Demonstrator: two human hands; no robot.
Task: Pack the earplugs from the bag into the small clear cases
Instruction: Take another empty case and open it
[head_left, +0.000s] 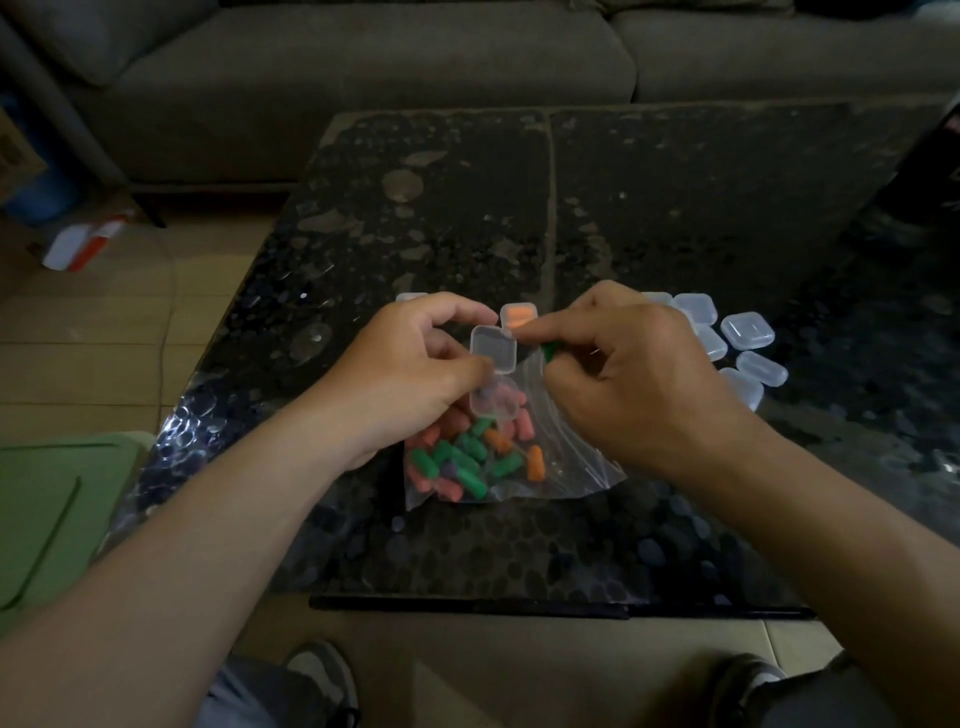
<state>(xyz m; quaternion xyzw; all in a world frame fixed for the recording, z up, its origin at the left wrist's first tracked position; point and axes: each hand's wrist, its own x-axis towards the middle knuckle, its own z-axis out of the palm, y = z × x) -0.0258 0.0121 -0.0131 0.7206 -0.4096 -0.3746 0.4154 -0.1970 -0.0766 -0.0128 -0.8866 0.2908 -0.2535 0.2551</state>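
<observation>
The earplugs in the bag are green, orange, pink and purple. The table is black with speckles. The sofa is grey.

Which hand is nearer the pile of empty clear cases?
Right. The right hand lies directly beside the empty cases, pinching a green earplug; the left hand is farther left, over the bag, holding an open case.

We are seeing an open clear case above the earplug bag. A green earplug is hovering at its three o'clock.
</observation>
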